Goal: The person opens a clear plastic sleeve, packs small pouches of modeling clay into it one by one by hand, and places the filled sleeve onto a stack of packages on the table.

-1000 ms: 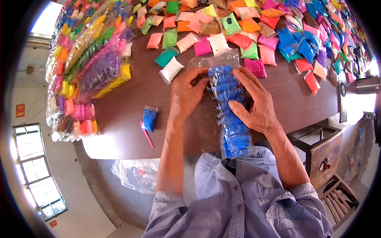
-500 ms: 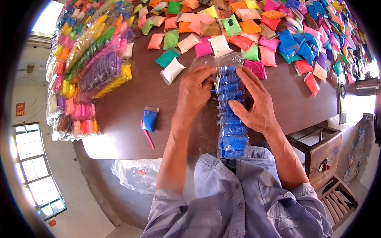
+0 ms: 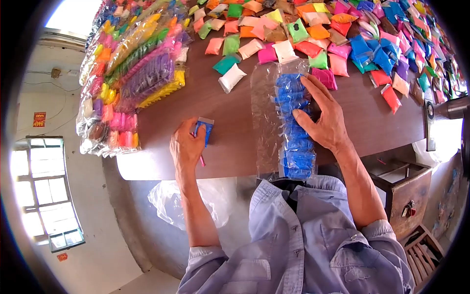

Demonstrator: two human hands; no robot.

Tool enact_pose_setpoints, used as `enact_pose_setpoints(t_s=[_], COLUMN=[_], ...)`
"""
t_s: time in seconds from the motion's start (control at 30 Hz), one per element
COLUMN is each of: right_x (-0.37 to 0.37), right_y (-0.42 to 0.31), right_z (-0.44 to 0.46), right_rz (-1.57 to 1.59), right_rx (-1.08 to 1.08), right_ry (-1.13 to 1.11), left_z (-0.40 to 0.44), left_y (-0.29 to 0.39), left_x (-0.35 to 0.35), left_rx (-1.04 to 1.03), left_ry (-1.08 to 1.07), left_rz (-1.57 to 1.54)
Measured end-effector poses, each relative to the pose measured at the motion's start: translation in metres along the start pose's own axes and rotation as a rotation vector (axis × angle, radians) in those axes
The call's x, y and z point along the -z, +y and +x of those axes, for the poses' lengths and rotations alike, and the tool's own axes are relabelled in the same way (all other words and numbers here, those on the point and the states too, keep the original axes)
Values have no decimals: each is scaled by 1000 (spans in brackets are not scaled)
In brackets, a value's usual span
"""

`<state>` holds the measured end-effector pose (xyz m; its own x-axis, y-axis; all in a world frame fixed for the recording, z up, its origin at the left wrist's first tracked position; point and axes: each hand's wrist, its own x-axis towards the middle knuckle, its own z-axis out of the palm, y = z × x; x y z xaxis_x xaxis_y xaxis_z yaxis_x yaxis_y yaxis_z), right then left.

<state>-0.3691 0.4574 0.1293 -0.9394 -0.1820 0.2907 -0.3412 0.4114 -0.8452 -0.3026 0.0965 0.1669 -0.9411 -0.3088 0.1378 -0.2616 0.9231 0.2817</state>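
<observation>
A long clear plastic bag [image 3: 264, 117] lies before me with a row of small blue packets [image 3: 296, 142] stacked inside along its right side. My right hand [image 3: 325, 120] rests on that row, thumb and fingers spread apart over its right edge. Off to the left, a single blue packet [image 3: 206, 128] lies on the table with a thin pink stick [image 3: 202, 160] beside it, partly covered. My left hand [image 3: 187, 147] is closed with thumb and fingers at the packet's left edge, appearing to pinch it; the fingertips partly hide the contact.
Bundled clear bags of colored packets [image 3: 147, 83] stand at the left of the brown table [image 3: 235, 157]. Many loose colored packets [image 3: 298, 32] spread across the back and right. Below the near edge hangs a clear plastic sheet [image 3: 169, 201]; a wooden drawer unit [image 3: 409, 196] stands right.
My left hand has left the bag's top and moved left and down to the single blue packet. My right hand stays on the row. The whole view has shifted slightly.
</observation>
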Motion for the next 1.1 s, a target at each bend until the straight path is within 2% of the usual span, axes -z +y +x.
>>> enact_pose_setpoints(t_s=[0.03, 0.1, 0.2, 0.33, 0.4, 0.43, 0.5, 0.6, 0.73, 0.83, 0.9, 0.97, 1.07, 1.1], right_x=[0, 0, -1, -1, -1, -1, 0, 0, 1, 0, 1, 2, 2, 2], right_y=[0, 1, 4, 3, 2, 1, 0, 1, -1, 1, 1, -2, -5, -4], right_z=[0, 0, 0, -2, -2, -1, 0, 0, 1, 1, 1, 1, 2, 2], right_rz=[-2, 13, 3, -8, 9, 27, 26, 10, 25, -2, -7, -8, 34, 27], right_rx=[0, 6, 31, 26, 12, 5, 2, -2, -13, 8, 2, -1, -57, -41], right_ry=[2, 7, 20, 25, 19, 13, 7, 11, 5, 14, 10, 2, -11, -6], left_z=[-1, -1, 2, 4, 4, 5, 8, 11, 15, 15, 16, 19, 24, 27], left_y=[0, 3, -7, -5, 1, 3, 8, 21, 27, 43, 51, 53, 72, 78], left_x=[1, 2, -3, 2, 14, 14, 12, 15, 6, 15, 21, 18, 3, -3], left_rx=[-1, 85, 30, 19, 83, 89, -34, -33, -129, -36, 98, 102, 124, 124], left_ry=[7, -85, -102, -133, -198, -199, -127, -106, -32, -58, -80, -88, -57, -59], left_rz=[0, -220, -356, -434, -469, -471, -564, -624, -570, -600, -737, -798, -1207, -1212])
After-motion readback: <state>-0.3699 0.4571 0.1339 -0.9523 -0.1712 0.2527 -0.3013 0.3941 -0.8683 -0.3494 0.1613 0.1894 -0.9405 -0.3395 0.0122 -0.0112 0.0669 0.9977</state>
